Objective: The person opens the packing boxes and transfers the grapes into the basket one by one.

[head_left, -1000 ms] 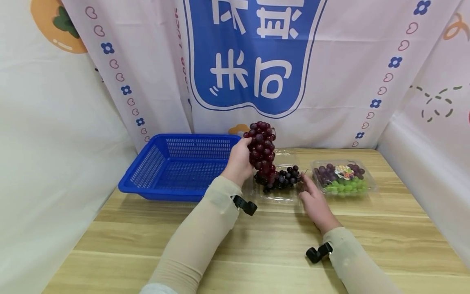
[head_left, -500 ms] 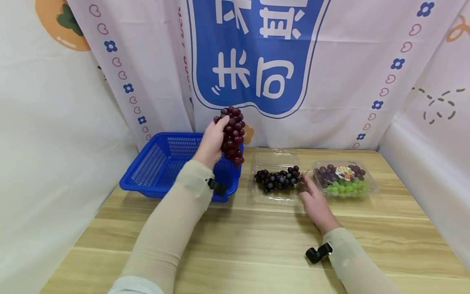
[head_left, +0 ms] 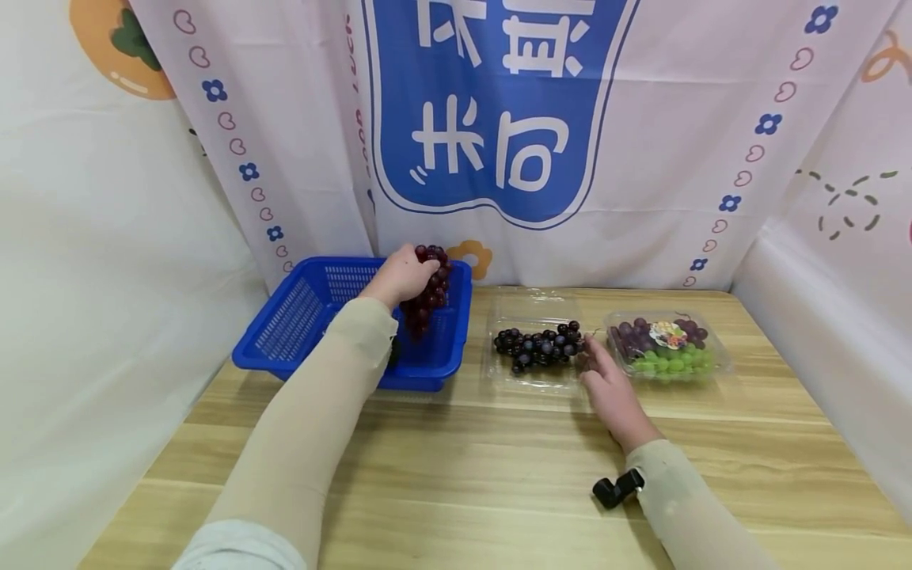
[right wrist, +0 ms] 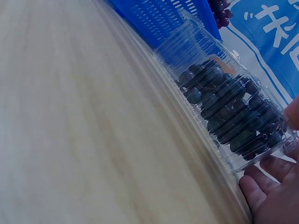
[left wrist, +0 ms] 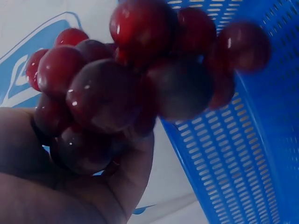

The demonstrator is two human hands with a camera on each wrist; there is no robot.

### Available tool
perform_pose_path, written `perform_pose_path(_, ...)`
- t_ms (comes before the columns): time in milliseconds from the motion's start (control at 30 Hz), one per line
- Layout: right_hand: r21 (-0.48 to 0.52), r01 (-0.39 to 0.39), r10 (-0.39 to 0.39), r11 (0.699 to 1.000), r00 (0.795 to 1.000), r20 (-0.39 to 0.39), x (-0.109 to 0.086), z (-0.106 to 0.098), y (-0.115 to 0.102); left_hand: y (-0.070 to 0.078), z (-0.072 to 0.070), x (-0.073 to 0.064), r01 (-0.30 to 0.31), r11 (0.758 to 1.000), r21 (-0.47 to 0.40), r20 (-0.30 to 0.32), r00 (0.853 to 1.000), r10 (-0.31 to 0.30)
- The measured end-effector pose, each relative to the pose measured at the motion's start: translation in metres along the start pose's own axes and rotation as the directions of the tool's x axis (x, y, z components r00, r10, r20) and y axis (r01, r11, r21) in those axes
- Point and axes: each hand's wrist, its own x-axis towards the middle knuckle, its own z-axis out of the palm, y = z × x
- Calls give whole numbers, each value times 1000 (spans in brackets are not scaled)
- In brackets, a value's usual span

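My left hand [head_left: 402, 277] grips a bunch of red grapes [head_left: 432, 299] that hangs over the right part of a blue plastic basket [head_left: 456, 348], its lower end below the rim. Close up in the left wrist view, thumb and fingers hold the grapes [left wrist: 105, 95]. A bunch of black grapes [head_left: 539, 347] lies in a clear plastic box [head_left: 534, 386] whose lid is folded back. At that box's right end is my right hand [head_left: 616, 396]; in the right wrist view one digit overlaps the rim, while other fingers [right wrist: 254, 189] lie outside the end wall.
To the right of my right hand sits a closed clear box [head_left: 716, 356] with purple and green grapes and a sticker. Everything stands on a wood-grain table [head_left: 513, 483]. A printed cloth [head_left: 641, 198] hangs behind it.
My left hand has carried the red grapes leftward from above the clear box, then lowered them into the basket's right part. The right hand has stayed at the box's end.
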Motion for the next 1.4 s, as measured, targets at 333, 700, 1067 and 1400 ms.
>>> perform_pose_path(333, -20, -3, 3, 1000, 1000, -6, 2, 2, 3, -3, 8, 14, 72, 986, 148, 69, 994, -83)
perform_pose_path(700, -24, -10, 10, 1000, 1000, 15, -1, 2, -3, -16, 28, 27, 95, 980, 175, 117, 986, -117)
perform_pose_path(1067, -29, 0, 0, 1000, 1000, 11, -1, 0, -3, -26, 37, 33, 121, 972, 200, 130, 980, -148)
perform_pose_path(1400, -16, 1, -1, 1000, 1000, 11, -2, 0, -4, -27, 46, 34, 93, 977, 193, 115, 986, -117)
